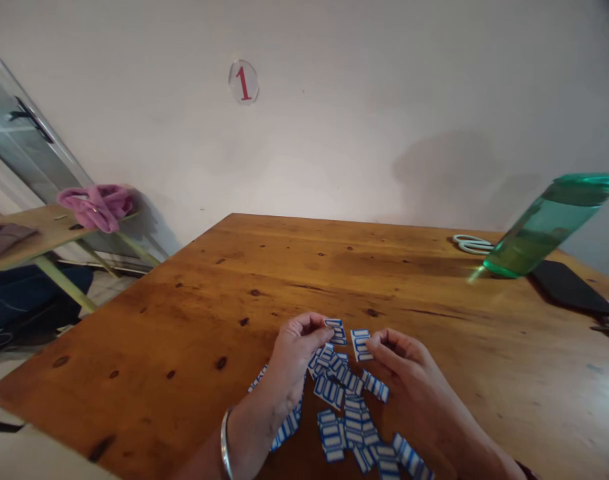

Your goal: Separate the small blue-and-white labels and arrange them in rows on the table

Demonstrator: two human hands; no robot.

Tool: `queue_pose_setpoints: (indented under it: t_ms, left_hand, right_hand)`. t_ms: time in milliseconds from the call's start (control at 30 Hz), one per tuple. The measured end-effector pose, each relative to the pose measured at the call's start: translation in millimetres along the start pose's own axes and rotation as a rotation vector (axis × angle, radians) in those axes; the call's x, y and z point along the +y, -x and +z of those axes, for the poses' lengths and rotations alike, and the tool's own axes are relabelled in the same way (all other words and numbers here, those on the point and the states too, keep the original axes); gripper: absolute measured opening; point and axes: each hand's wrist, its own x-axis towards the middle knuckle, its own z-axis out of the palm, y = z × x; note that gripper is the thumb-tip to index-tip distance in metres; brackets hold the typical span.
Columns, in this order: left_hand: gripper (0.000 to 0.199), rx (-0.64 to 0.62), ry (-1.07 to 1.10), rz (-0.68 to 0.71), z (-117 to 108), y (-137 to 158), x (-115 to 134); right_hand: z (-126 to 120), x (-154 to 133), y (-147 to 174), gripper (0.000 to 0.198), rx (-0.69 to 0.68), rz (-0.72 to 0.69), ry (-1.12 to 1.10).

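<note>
Two blue-bordered label strips, long axes pointing forward, far ends leaning left: one pinched in the left hand, one in the right hand, over the wooden desk.

Dim; shadow on wall; glare on table; edges perhaps stretched

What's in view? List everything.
Patterned pieces: many, blue-white, centre foreground
Table: 1, brown, centre
Bottle: 1, green, right
Looped handles: pair, pale, beside bottle
Flat item: 1, black, right
Numeral sign: 1, red, wall
Door: 1, grey, left
Side table: 1, yellowish, left
Fuzzy item: 1, pink, side table
Folded item: 1, brown, side table
Bundle: 1, dark, under side table
Bangle: 1, silver, left wrist
Left hand: 1, holding piece
Right hand: 1, holding piece
</note>
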Motion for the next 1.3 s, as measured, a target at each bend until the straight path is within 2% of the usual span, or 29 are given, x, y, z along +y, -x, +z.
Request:
queue_pose_setpoints:
  t_ms: [433,733,1000,1300]
  left_hand:
    - [0.024,-0.086,-0.089,-0.052,8.2,4.5,-4.6]
    - [0.022,-0.077,-0.103,-0.066,8.1,5.4,-5.7]
    - [0.018,-0.077,-0.170,-0.007,8.3,4.0,-6.5]
    - [0.016,-0.096,-0.174,-0.010,8.5,4.0,-6.6]
  right_hand:
    - [5.7,-1.8,0.6,0.029,-0.014,-0.096,0.139]
    - [5.0,-5.8,1.5,0.029,-0.069,-0.084,0.186]
    - [6.7,-8.4,2.7,0.035,-0.031,-0.165,0.376]
    - [8.3,-10.3,2.7,0.033,-0.047,-0.169,0.424]
